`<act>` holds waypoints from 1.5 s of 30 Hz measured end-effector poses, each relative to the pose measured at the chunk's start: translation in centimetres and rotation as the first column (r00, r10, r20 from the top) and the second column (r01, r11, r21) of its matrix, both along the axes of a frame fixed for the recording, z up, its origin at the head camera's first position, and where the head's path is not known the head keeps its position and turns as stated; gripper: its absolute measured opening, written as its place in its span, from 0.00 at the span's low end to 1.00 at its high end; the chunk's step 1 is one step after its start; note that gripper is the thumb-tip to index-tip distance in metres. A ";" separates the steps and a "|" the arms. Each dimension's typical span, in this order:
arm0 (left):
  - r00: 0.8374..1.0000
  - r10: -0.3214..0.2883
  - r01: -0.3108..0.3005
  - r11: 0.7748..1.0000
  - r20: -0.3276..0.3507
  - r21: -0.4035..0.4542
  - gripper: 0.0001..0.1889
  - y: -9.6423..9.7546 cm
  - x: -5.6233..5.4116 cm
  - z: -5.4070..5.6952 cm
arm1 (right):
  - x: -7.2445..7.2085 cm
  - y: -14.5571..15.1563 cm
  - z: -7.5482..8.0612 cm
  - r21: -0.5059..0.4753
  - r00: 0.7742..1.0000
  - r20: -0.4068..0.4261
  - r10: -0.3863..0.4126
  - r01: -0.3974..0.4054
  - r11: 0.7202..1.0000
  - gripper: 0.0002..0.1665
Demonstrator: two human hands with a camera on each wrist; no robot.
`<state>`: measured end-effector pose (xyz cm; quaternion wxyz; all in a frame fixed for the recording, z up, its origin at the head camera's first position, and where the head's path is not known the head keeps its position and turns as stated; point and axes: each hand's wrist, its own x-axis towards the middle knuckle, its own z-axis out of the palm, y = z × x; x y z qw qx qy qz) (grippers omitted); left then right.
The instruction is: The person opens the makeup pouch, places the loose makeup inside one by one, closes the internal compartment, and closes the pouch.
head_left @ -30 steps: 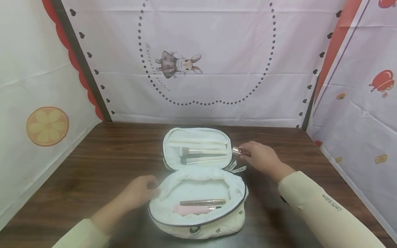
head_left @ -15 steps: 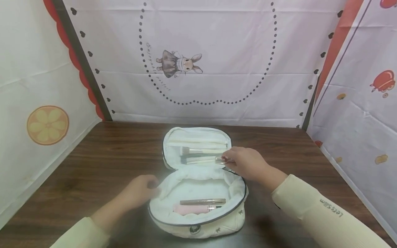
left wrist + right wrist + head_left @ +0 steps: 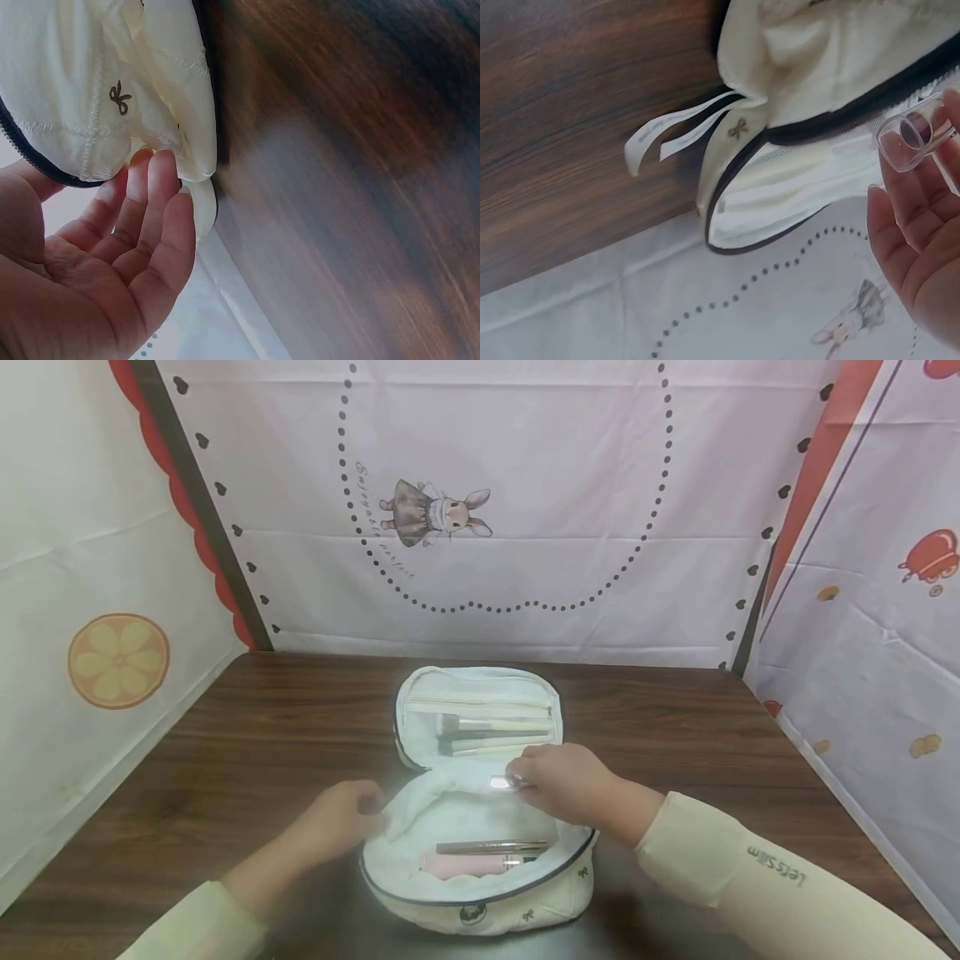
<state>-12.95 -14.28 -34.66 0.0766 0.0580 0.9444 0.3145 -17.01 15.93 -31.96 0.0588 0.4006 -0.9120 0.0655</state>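
Observation:
A cream makeup bag [image 3: 551,906] with a black zip edge lies unzipped, its lid [image 3: 480,687] folded back. My left hand [image 3: 337,821] holds the bag's left rim; in the left wrist view the thumb goes behind the zip edge and the fingers [image 3: 161,180] touch the outer cloth. Over the opening's back right, my right hand [image 3: 570,783] pinches a small clear lip gloss tube [image 3: 915,133] with a dark centre. Inside the bag are a pink tube [image 3: 465,865] and a slim gold-brown tube [image 3: 491,847]. Makeup brushes [image 3: 495,725] sit in the lid's clear pocket.
The bag stands on a dark wood table [image 3: 300,718]. Printed white cloths [image 3: 562,510] hang at the back and both sides. Two white zip-pull ribbons [image 3: 667,135] stick out near the bag's hinge.
My right hand has carried the lip gloss tube from the right of the lid leftward and nearer, over the bag's opening. The left hand has stayed at the rim.

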 end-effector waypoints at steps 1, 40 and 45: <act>1.000 0.002 -0.002 1.000 0.003 0.001 0.06 0.0 0.0 0.0 | 0.1 -0.1 -0.1 0.006 1.000 0.010 0.002 -0.002 1.000 0.06; 1.000 0.001 -0.001 1.000 0.018 0.013 0.07 0.0 0.1 0.1 | 1.5 -3.7 -2.6 0.179 0.987 0.160 0.034 -0.063 0.982 0.05; 1.000 -0.001 0.001 1.000 0.018 0.010 0.07 0.0 0.1 0.2 | 1.6 -3.7 -2.9 0.175 0.988 0.148 0.036 -0.062 0.983 0.05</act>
